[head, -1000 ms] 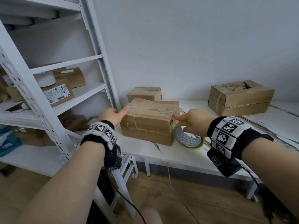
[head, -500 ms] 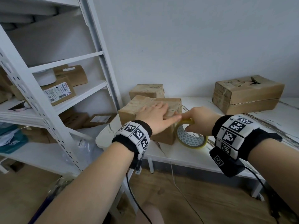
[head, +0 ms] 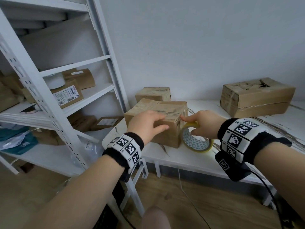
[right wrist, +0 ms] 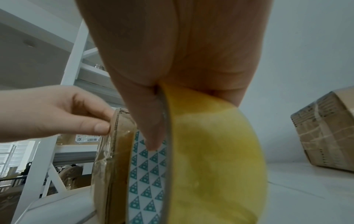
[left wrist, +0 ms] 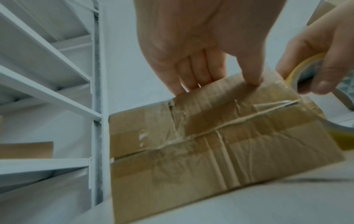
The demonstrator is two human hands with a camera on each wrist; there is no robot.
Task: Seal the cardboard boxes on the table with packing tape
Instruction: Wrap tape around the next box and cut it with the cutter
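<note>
Left hand [head: 148, 124]: I am pressing the box [head: 166, 137]; fingers spread straight on top, thumb on its front
Right hand [head: 203, 123]: I am clamping the tape [head: 191, 141], thumb inside its core; forefinger touching the box
Box: sitting at the table's [head: 198, 161] front left corner; tape standing just right of it

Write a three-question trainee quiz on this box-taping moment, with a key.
1. True or false: the right hand grips the tape roll.
2. The left hand: A grips the tape roll; B rests on the near box; C hangs idle at the person's side.
3. Fill in: the tape roll is on the person's ____ side of the near box.
Key: 1 true; 2 B; 3 right.
</note>
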